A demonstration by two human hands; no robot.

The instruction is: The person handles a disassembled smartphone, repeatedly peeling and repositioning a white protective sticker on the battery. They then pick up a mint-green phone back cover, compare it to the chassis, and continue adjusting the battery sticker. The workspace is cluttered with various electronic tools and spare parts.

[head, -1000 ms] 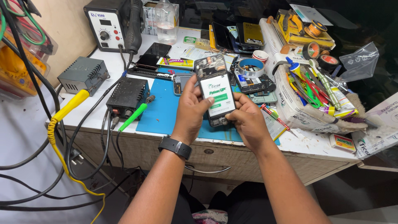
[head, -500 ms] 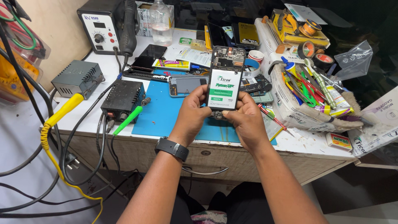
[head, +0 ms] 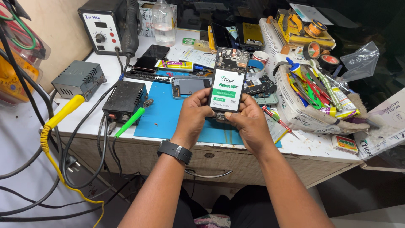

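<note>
An opened smartphone [head: 228, 80] with its back cover off is held upright over the blue work mat [head: 164, 114]. A white and green labelled battery fills its middle, and the circuit board shows at the top. My left hand [head: 193, 114] grips its lower left edge; a black watch sits on that wrist. My right hand [head: 249, 122] grips its lower right edge from below. Both thumbs press near the battery's bottom. Another phone [head: 190, 86] lies flat on the mat just behind my left hand.
A hot-air station [head: 105, 25] and a grey box [head: 78, 79] stand at the left, with a black unit [head: 124, 99], a green-handled iron [head: 130, 122] and hanging cables. A bin of tools [head: 314, 99] and tape rolls [head: 314, 48] crowd the right. A drawer handle [head: 209, 173] is below.
Both hands have lifted the phone and tilted it up from the mat toward the far side. The second phone behind it has come into view.
</note>
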